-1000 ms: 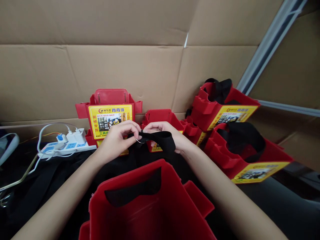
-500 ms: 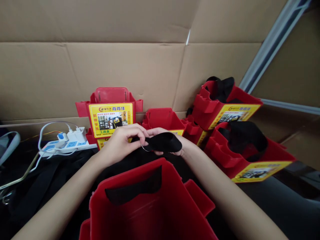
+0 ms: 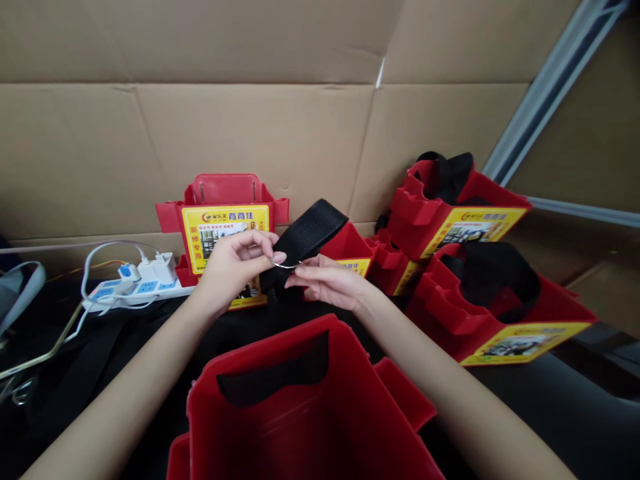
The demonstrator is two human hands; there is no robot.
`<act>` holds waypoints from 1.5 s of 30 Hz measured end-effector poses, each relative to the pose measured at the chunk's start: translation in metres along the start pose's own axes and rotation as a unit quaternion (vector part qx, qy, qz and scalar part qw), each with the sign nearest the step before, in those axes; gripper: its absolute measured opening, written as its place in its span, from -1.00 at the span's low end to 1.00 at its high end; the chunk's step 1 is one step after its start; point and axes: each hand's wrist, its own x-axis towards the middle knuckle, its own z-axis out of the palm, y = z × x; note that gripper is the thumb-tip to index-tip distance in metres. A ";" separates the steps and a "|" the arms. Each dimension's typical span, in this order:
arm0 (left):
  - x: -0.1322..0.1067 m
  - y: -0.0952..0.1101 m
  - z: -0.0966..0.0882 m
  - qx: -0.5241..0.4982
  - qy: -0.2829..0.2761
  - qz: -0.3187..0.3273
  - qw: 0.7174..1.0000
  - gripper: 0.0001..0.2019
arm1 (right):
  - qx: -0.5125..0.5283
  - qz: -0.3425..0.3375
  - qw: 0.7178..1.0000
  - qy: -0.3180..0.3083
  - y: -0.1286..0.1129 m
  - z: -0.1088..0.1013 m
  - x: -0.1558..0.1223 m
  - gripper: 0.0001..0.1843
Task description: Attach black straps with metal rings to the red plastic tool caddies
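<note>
Between my two hands is a black webbing strap, looped up and passing by a thin metal ring. My left hand pinches the strap and the ring's left side between thumb and fingers. On the other side, my right hand has thumb and fingers closed at the ring's right end, against the strap. Just below and nearer to me stands a red plastic tool box, open at the top. A black strap piece runs along its far inner wall.
Red boxes with yellow labels stand behind: a stacked one at left, others at right with black straps inside. A white power strip with plugs and cables lies left. Cardboard lines the back.
The strap loop has swung up and now stands above my hands, its woven face showing. My right hand has moved from beneath the strap to the ring's right end.
</note>
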 end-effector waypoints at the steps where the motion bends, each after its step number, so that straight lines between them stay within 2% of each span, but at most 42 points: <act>1: 0.000 0.000 0.000 -0.014 0.003 -0.013 1.000 -0.81 | -0.008 -0.016 1.000 0.014 0.001 0.003 0.001 -0.76; 4: -0.001 0.001 0.001 -0.066 0.007 -0.050 0.997 -0.80 | -0.046 -0.055 0.996 0.058 0.002 0.009 0.003 -0.76; 6: -0.001 0.002 0.001 -0.099 0.005 -0.071 0.993 -0.80 | -0.123 -0.083 0.984 0.099 -0.002 0.009 0.002 -0.77; 9: -0.001 0.003 -0.001 -0.135 0.009 -0.096 0.986 -0.80 | -0.289 -0.113 0.934 0.176 -0.016 0.002 -0.004 -0.77; 12: 0.000 0.004 -0.002 -0.152 0.027 -0.099 0.983 -0.79 | -0.374 -0.122 0.890 0.231 -0.031 -0.007 -0.014 -0.77; 16: -0.001 0.008 -0.002 -0.168 0.037 -0.090 0.981 -0.78 | -0.415 -0.126 0.854 0.286 -0.042 -0.027 -0.023 -0.84; 18: -0.002 0.013 -0.003 -0.181 0.049 -0.058 0.980 -0.75 | -0.417 -0.139 0.837 0.327 -0.043 -0.039 -0.023 -0.87; 22: 0.000 0.020 -0.011 -0.136 0.053 -0.012 0.989 -0.74 | -0.365 -0.187 0.823 0.393 -0.044 -0.051 -0.021 -0.92; 23: 0.000 0.020 -0.013 -0.114 0.047 -0.015 0.992 -0.75 | -0.337 -0.192 0.830 0.400 -0.046 -0.049 -0.021 -0.90; 24: 0.001 0.019 -0.014 -0.094 0.040 -0.018 0.995 -0.75 | -0.299 -0.178 0.854 0.387 -0.047 -0.044 -0.021 -0.85; 25: 0.002 0.017 -0.015 -0.075 0.033 -0.019 0.996 -0.76 | -0.252 -0.142 0.890 0.351 -0.048 -0.038 -0.021 -0.78; 27: 0.002 0.014 -0.014 -0.037 0.017 -0.016 0.999 -0.77 | -0.160 -0.032 0.958 0.235 -0.048 -0.022 -0.021 -0.56; 29: 0.001 0.011 -0.011 -0.005 -0.004 -0.007 1.000 -0.78 | -0.132 0.051 0.980 0.142 -0.043 -0.006 -0.021 -0.46; 30: 0.001 0.010 -0.009 0.008 -0.015 -0.001 1.000 -0.78 | -0.141 0.059 0.980 0.127 -0.039 0.002 -0.020 -0.49; 32: 0.000 0.010 -0.006 0.028 -0.034 0.001 0.999 -0.80 | -0.162 0.023 0.977 0.136 -0.030 0.013 -0.016 -0.58; 35: -0.001 0.011 -0.002 0.039 -0.049 -0.038 0.997 -0.81 | -0.185 -0.088 0.964 0.172 -0.020 0.019 -0.009 -0.60; 37: -0.002 0.011 -0.001 0.035 -0.053 -0.071 0.995 -0.81 | -0.243 -0.176 0.936 0.186 -0.017 0.020 -0.007 -0.65; 40: -0.003 0.008 0.000 0.037 -0.064 -0.101 0.992 -0.83 | -0.374 -0.290 0.868 0.151 -0.018 0.022 -0.009 -0.64; 42: -0.003 0.004 0.000 0.040 -0.072 -0.098 0.992 -0.83 | -0.423 -0.326 0.837 0.116 -0.019 0.025 -0.014 -0.53; 45: -0.002 -0.001 0.000 0.054 -0.064 -0.056 0.995 -0.83 | -0.444 -0.327 0.826 0.120 -0.021 0.032 -0.022 -0.55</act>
